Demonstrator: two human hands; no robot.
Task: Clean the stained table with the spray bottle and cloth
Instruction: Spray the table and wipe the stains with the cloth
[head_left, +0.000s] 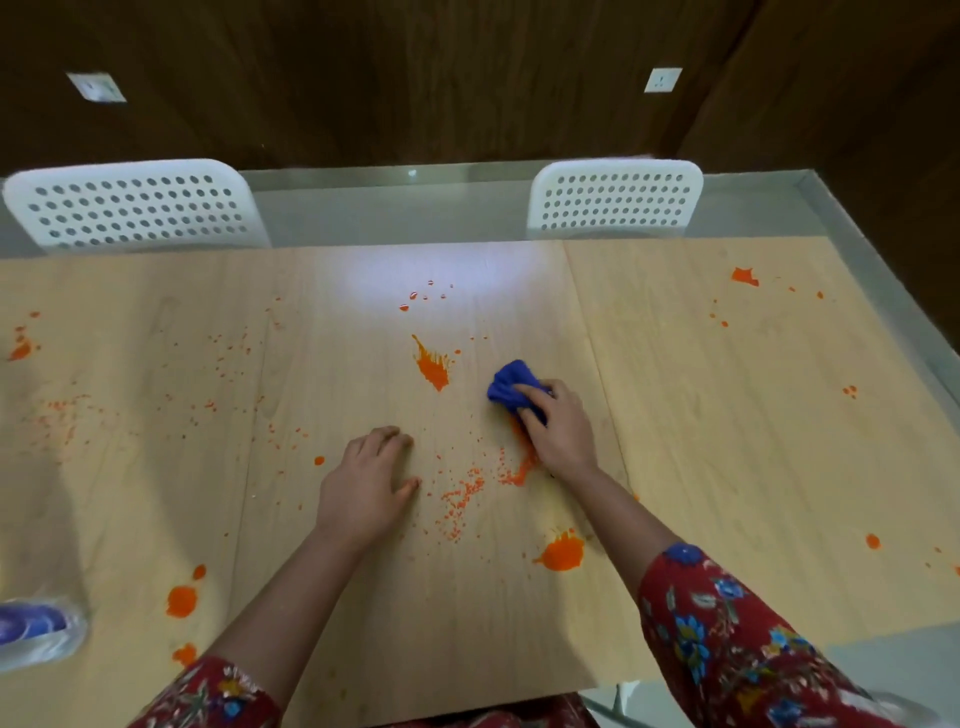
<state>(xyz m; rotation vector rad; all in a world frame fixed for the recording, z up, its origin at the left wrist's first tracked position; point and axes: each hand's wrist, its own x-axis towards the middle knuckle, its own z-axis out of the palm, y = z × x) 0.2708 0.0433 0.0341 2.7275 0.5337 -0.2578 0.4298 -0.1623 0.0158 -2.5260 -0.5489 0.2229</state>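
Note:
A light wooden table (701, 467) is spattered with orange stains, with large blots (432, 365) at the centre and another blot (562, 554) near my right forearm. My right hand (558, 431) grips a bunched blue cloth (511, 385) and presses it on the table just right of the central blot, over a smeared orange streak. My left hand (366, 480) lies flat on the wood with fingers apart, holding nothing. At the lower left edge, a blurred clear bottle with a blue part (36, 629) rests on the table; it may be the spray bottle.
Two white perforated chairs (135, 205) (618, 200) stand at the table's far side. A glass tabletop edge (857, 218) frames the wooden panels. More orange spots lie at the far right (745, 276), far left (21, 349) and lower left (182, 600).

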